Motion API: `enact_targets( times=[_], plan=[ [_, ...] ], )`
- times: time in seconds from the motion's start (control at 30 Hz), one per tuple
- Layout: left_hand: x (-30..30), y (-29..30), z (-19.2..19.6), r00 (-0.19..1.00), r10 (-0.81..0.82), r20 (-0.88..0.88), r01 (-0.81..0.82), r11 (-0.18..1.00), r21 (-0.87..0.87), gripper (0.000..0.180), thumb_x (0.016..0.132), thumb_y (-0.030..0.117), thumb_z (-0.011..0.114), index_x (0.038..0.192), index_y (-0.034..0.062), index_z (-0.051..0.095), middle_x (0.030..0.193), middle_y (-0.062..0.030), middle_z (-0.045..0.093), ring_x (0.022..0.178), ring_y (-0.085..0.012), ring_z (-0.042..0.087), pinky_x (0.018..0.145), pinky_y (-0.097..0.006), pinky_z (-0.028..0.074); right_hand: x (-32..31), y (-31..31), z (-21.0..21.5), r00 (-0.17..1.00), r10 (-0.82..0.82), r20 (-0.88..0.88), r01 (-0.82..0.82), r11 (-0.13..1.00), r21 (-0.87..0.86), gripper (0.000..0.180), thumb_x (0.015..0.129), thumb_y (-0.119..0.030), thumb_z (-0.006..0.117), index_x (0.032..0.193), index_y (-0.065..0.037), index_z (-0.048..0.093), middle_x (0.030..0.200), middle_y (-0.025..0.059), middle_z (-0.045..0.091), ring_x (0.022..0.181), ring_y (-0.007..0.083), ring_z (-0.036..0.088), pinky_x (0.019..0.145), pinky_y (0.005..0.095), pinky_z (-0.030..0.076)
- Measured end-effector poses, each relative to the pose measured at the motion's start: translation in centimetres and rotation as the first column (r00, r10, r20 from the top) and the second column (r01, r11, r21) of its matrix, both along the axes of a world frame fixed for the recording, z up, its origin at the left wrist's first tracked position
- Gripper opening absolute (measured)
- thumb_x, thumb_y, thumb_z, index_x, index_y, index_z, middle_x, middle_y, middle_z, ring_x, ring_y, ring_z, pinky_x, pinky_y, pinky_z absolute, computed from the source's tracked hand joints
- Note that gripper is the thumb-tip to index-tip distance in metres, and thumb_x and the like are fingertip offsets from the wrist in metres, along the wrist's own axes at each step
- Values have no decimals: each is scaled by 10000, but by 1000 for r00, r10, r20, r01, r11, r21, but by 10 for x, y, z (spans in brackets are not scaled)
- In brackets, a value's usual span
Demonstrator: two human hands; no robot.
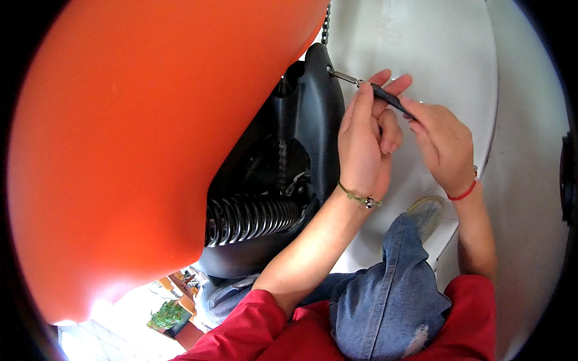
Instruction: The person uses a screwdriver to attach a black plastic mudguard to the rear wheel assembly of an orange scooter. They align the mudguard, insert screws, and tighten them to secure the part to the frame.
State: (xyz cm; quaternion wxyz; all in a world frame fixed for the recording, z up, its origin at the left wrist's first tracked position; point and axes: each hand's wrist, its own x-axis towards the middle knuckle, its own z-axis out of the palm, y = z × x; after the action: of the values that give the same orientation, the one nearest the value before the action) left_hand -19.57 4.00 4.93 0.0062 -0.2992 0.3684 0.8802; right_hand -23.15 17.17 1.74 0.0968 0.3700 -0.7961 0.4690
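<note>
A screwdriver-like tool [390, 98] with a black handle and thin silver shaft slants down to the right. Its tip meets a hole in a black plastic guard [325, 126]. My left hand [364, 144] steadies it where shaft and handle join, the thumb side pressed to it, two fingers stretched behind and the others curled. My right hand [445, 141] pinches the rear end of the handle between thumb and fingers. What the tip engages inside the hole is too small to make out.
A large orange body panel [138, 144] fills the left. Beneath it are a black coil spring [253, 219] and a chain [282, 165]. A white panel [421, 36] stands behind my hands. My jeans-clad knee [385, 301] is close below; a potted plant [168, 316] shows lower left.
</note>
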Motion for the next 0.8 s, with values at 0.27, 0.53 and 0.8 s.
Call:
enact_targets(
  times=[0.27, 0.53, 0.8],
  plan=[
    [0, 4, -4, 1000, 15, 16, -14, 999, -52, 279, 1007, 270, 422, 1131, 44, 531, 1119, -87, 624, 476, -43, 281, 471, -202, 268, -11, 13, 33, -78, 463, 883, 327, 849, -416, 345, 895, -148, 615, 1197, 3, 543, 698, 27, 559, 606, 118, 558, 543, 231, 435],
    [3, 14, 2, 988, 138, 74, -136, 990, -29, 277, 1000, 307, 457, 1048, 47, 537, 1024, -64, 612, 448, -24, 273, 453, -199, 271, 7, 20, 28, 917, 29, 399, -8, 999, -53, 265, 896, -177, 622, 1099, -8, 597, 916, 107, 611, 775, 157, 585, 697, 274, 471],
    [-4, 10, 2, 996, 87, 32, -87, 996, 3, 279, 987, 342, 479, 1023, 73, 540, 990, -34, 642, 471, -45, 284, 485, -213, 267, -2, -5, 31, 402, 27, 915, 362, 913, -187, 268, 938, -223, 554, 1073, 1, 617, 617, 37, 569, 509, 125, 534, 483, 236, 420]
  ],
)
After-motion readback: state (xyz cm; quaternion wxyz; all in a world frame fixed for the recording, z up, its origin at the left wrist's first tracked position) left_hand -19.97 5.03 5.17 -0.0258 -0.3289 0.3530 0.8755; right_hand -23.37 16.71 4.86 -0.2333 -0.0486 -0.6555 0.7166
